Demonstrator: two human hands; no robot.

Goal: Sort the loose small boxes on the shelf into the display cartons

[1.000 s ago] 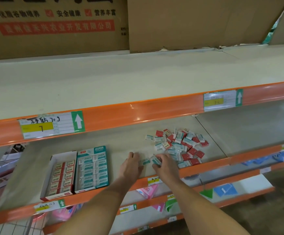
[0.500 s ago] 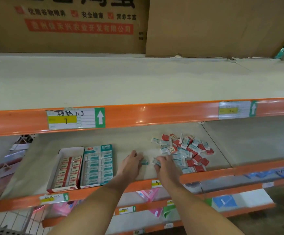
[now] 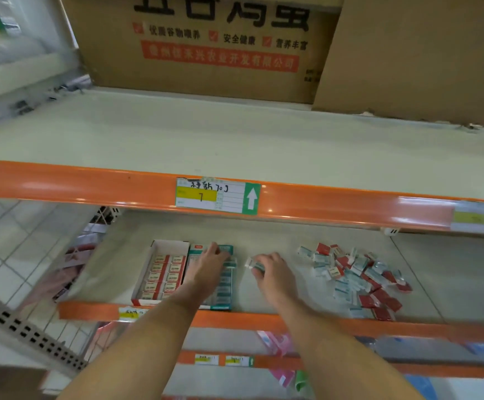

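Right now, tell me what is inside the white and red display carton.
The white and red display carton holds two columns of small red-and-white boxes, with bare space at its far end. Its near end is partly hidden by the left forearm.

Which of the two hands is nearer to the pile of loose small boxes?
The right. The right hand is just left of the pile of loose small boxes, holding a teal box. The left hand lies further left, over the teal display carton.
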